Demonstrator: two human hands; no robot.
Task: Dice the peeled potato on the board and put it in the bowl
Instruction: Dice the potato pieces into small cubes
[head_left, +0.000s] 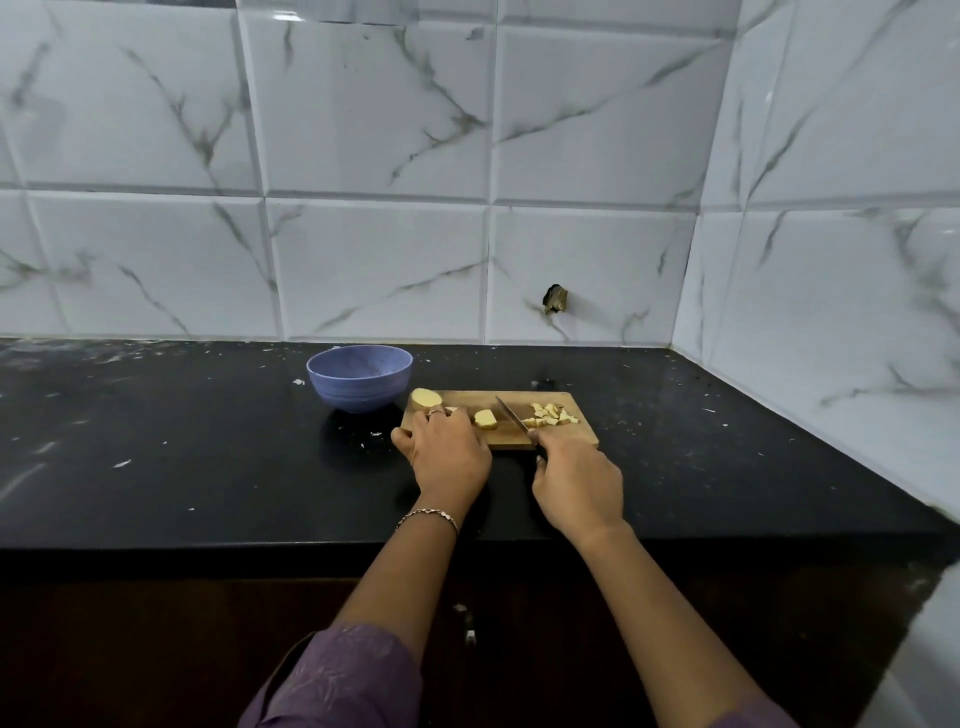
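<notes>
Board (467, 401) at mid-rear of tabletop (208, 467), bowl (359, 376) just beside its left edge. R hand (576, 483) fingers clench the knife (511, 413), handle hidden. L hand (449, 449) covers the potato piece (485, 418); its fingers are hidden, so grasp can't be told. Dice (550, 414) lie at board's right end.

Wooden board (582, 439) on black counter (208, 467), blue bowl (358, 382) just beyond its far-left corner. Left hand (449, 452) holds potato chunk (485, 419); right hand (579, 483) grips knife (511, 413), blade between chunk and diced pile (550, 414) on the right. Potato half (426, 399) sits at board's far left
</notes>
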